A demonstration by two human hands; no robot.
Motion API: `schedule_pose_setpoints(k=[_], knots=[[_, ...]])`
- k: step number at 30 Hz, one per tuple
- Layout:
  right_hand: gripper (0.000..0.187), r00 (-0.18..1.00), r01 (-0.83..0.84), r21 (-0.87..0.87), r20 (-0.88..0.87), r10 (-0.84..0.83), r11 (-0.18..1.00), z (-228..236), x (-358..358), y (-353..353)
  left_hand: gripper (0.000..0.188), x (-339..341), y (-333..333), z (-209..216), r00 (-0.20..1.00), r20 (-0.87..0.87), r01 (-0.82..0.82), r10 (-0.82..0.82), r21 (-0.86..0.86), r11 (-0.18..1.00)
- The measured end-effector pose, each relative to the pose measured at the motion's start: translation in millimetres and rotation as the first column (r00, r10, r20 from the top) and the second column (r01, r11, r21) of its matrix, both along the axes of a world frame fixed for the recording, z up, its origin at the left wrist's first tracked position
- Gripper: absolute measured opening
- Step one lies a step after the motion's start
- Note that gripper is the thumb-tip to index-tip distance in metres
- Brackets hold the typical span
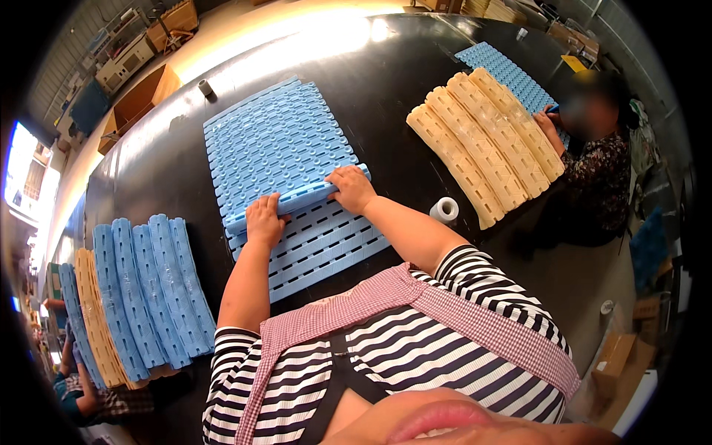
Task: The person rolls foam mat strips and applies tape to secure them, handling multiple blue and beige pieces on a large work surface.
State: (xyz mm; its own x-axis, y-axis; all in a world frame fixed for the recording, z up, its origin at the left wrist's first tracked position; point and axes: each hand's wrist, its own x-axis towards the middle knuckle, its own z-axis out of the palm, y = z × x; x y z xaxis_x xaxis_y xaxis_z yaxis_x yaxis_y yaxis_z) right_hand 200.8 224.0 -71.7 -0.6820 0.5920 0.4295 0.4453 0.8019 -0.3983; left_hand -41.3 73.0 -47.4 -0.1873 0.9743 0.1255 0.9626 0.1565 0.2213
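Note:
A blue plastic or foam mat (271, 137) with rows of raised knobs lies on the dark table in front of me. Its near edge is lifted into a narrow fold, and both hands grip that fold. My left hand (265, 220) closes on the fold's left part, thumb toward the middle. Farther right, my right hand (350, 188) has its fingers curled over the same edge near the corner. Between the fold and my body, a flat blue slotted panel (319, 248) shows; whether it joins the knobbed mat is hidden under the fold.
Blue and tan folded mats (152, 293) stand in a row at left. Tan mats (486, 141) lie at right, near a co-worker (593, 148) handling another blue mat (504, 74). A white tape roll (444, 210) sits by my right forearm; a dark small cylinder (205, 87) stands far left.

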Motion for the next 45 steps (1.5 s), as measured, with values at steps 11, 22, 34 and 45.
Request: schedule_pose_setpoints(k=[11,22,34,45], knots=[[0.04,0.999,-0.012,-0.093,0.035,0.015,0.996,-2.0,2.1,-1.6,0.061,1.3,-3.9,-9.5,0.997,-0.073,0.0,0.004,0.053,0.999],[0.029,0.998,-0.047,-0.078,0.028,0.049,0.996,13.0,-6.1,26.2,0.047,-14.2,23.0,1.9,0.977,-0.212,0.043,-0.039,0.012,0.999],[0.034,0.99,-0.135,-0.102,0.033,0.139,0.986,53.7,49.1,-63.8,0.05,41.9,-83.9,37.1,0.987,-0.088,0.143,-0.132,0.144,0.979],[0.039,0.945,-0.156,-0.308,0.229,0.233,0.939,42.7,83.6,-117.6,0.066,93.0,-155.9,1.5,0.997,0.08,0.005,-0.003,-0.032,0.999]])
